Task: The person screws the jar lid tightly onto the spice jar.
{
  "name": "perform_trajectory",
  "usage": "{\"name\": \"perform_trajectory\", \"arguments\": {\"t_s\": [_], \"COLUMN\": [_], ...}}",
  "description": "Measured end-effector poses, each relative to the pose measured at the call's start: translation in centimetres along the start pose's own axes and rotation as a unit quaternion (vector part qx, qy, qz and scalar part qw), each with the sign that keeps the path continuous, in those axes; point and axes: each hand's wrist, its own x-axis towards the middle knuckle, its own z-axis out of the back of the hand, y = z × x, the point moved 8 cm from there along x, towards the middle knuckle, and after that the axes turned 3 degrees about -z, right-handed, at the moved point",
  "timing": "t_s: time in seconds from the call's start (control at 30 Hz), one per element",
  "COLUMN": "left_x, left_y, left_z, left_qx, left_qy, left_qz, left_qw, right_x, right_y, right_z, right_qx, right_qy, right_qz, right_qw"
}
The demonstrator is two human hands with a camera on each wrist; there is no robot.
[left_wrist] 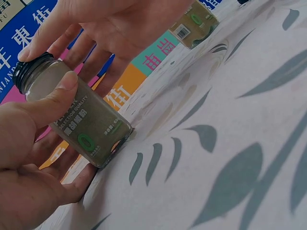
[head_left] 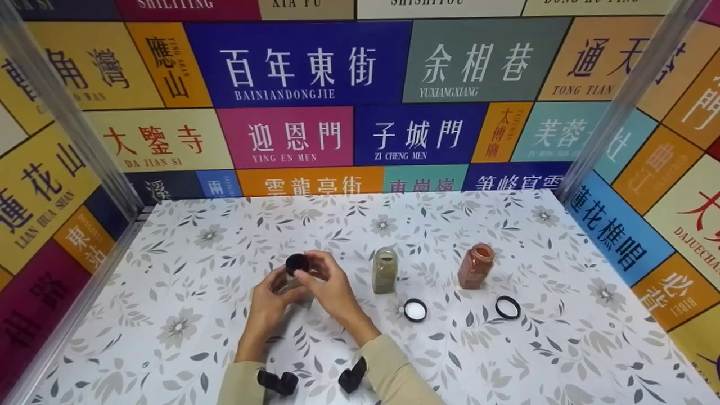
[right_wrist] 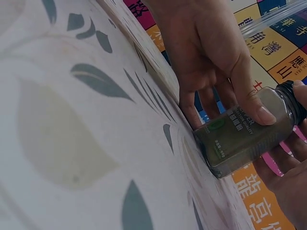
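My left hand (head_left: 270, 301) grips a clear glass spice jar (left_wrist: 91, 117) of grey-brown powder, its thumb lying across the label. The jar's base meets the table, and its body is mostly hidden by the hands in the head view. A black screw lid (head_left: 297, 263) sits on top of this jar. On that lid, my right hand (head_left: 333, 284) pinches the rim with its thumb and fingers. In the right wrist view, the word "PEPPER" is partly readable on the jar's label.
Right of the hands stands an uncapped jar of greenish-brown powder (head_left: 385, 273). A black lid with a white inside (head_left: 415, 310) lies near it. Farther right are an uncapped jar of reddish powder (head_left: 476, 267) and a black ring-like lid (head_left: 508, 307). Floral cloth (head_left: 180, 329) covers the table.
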Motion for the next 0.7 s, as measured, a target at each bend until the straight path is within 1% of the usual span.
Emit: {"name": "perform_trajectory", "arguments": {"t_s": [0.27, 0.53, 0.7], "left_x": [0.04, -0.02, 0.05], "left_y": [0.07, -0.04, 0.2], "left_z": [0.0, -0.08, -0.06], "left_qx": [-0.01, -0.009, -0.007], "left_qy": [0.003, 0.006, 0.005], "left_qz": [0.009, 0.007, 0.011], "left_qw": [0.9999, 0.9999, 0.9999], "right_x": [-0.07, 0.07, 0.02], "right_y": [0.33, 0.13, 0.1], "right_z": [0.12, 0.17, 0.12], "right_qx": [-0.029, -0.003, -0.002], "right_qy": [0.012, 0.0, 0.003], "right_qz": [0.01, 0.007, 0.005], "right_qw": [0.999, 1.0, 1.0]}}
